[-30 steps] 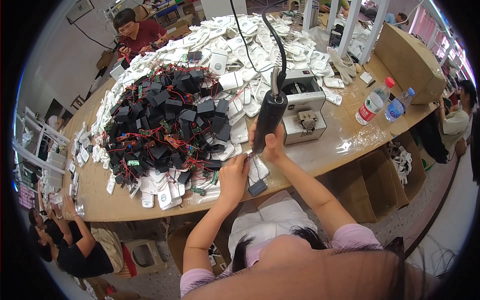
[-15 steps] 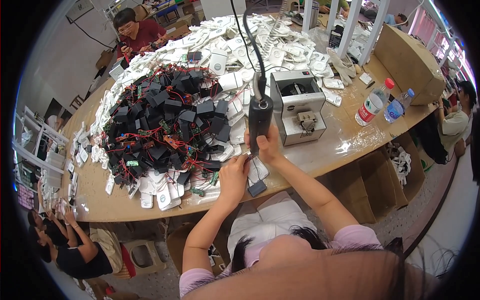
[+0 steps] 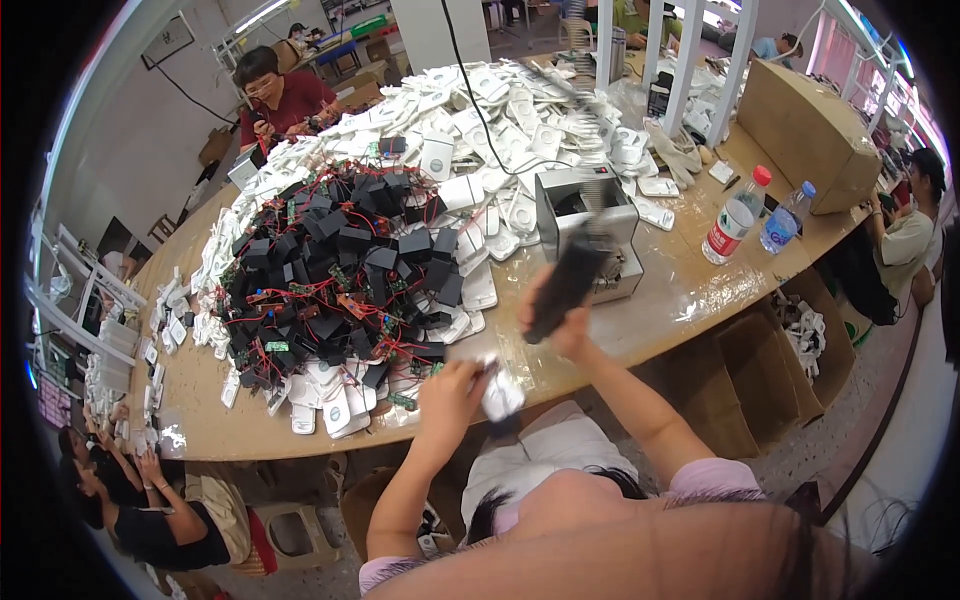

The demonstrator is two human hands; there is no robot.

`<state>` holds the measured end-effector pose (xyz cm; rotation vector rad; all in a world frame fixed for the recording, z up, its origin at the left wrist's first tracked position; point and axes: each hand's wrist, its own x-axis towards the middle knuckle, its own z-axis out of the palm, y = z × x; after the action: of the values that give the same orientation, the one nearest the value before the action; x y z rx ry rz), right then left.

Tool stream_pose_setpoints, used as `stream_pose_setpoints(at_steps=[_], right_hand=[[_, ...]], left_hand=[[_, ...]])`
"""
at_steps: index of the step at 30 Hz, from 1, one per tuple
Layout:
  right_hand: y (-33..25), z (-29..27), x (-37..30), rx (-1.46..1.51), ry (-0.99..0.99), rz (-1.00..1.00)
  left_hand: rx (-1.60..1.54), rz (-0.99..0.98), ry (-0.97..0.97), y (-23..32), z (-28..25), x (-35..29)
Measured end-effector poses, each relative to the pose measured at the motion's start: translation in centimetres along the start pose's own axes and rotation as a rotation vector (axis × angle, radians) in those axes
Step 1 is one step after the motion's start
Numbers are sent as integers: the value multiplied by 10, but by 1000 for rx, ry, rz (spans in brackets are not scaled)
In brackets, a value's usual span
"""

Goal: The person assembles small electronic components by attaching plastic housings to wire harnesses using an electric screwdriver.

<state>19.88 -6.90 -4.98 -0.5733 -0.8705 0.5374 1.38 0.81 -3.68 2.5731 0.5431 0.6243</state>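
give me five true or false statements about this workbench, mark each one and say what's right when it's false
1. The right hand holds a black electric screwdriver. True.
2. The left hand is empty. False: it holds a white plastic casing, blurred here.
3. The red-capped bottle stands to the left of the blue-capped bottle. True.
4. The black blocks with red wires lie in a carton on the floor. False: they are heaped on the table.
5. A person in a dark red top is at the far side of the table. True.
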Motion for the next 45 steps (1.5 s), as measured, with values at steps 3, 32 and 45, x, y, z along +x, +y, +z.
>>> stream_pose_setpoints(at_steps=[3, 32, 45], right_hand=[[-60, -22, -5, -137, 47, -235], [-106, -67, 48, -386, 366, -430], [-89, -59, 62, -555, 268, -200]], left_hand=[[183, -35, -191, -3, -48, -53], [420, 399, 152, -15, 121, 182], [345, 307, -4, 8, 49, 75]])
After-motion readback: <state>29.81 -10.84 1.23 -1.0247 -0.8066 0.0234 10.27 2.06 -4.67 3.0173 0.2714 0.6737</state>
